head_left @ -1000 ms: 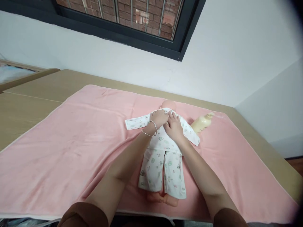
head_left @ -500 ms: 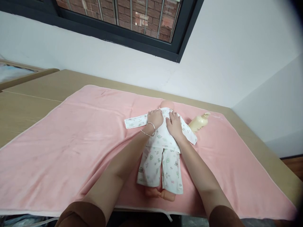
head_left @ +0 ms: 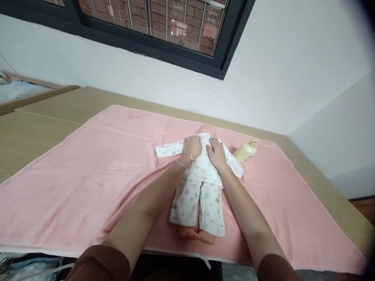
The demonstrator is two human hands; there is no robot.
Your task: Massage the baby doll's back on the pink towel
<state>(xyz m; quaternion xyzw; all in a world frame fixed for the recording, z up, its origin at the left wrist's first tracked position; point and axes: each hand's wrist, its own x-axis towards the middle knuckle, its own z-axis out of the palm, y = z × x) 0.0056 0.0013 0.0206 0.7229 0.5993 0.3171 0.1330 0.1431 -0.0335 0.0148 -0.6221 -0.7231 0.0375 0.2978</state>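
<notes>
A baby doll (head_left: 207, 129) in a white printed long-sleeved top (head_left: 203, 169) and matching trousers (head_left: 185, 201) lies stretched out, head away from me and bare feet toward me. My left hand (head_left: 193, 146) rests on the left side of its upper body, a silver bangle at the wrist. On the right side of the upper body lies my right hand (head_left: 217, 153), fingers stretched out and pointing away. Both palms face down on the cloth of the top, apart from each other. Neither hand grips anything.
Under the doll a pink blanket (head_left: 117, 164) covers much of the wooden table (head_left: 52, 121). A pale yellow pump bottle (head_left: 246, 151) lies tilted by the doll's right-hand sleeve. Behind are a white wall and a dark-framed window (head_left: 175, 47). Bagged items (head_left: 32, 269) sit below the table's front left.
Both hands stay on the doll's upper body with hardly any movement. The whole view has shifted slightly, showing a little more at the lower left.
</notes>
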